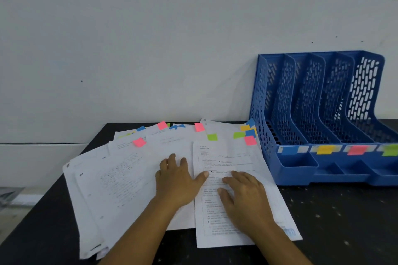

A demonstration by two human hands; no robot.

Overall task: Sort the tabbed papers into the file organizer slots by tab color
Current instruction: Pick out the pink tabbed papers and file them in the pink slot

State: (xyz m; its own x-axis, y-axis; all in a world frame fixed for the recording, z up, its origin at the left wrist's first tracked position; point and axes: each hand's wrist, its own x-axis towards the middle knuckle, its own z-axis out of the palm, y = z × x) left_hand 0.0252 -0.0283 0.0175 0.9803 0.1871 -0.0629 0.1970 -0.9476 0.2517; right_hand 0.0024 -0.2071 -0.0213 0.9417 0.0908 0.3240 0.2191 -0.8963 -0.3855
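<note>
My left hand [177, 180] and right hand [245, 196] lie flat, fingers spread, gripping nothing, on the fanned white printed papers with coloured sticky tabs [133, 178] at lower centre; the blue perforated plastic file organizer [323, 114] (slots bare) stands at the right on the black table [344, 221].

No readable text anywhere.
We see printed lines on the papers [217, 178], all too blurred to read; the colour labels on the file organizer [318, 114] front rim look blank to us: blue, yellow, pink, green.
</note>
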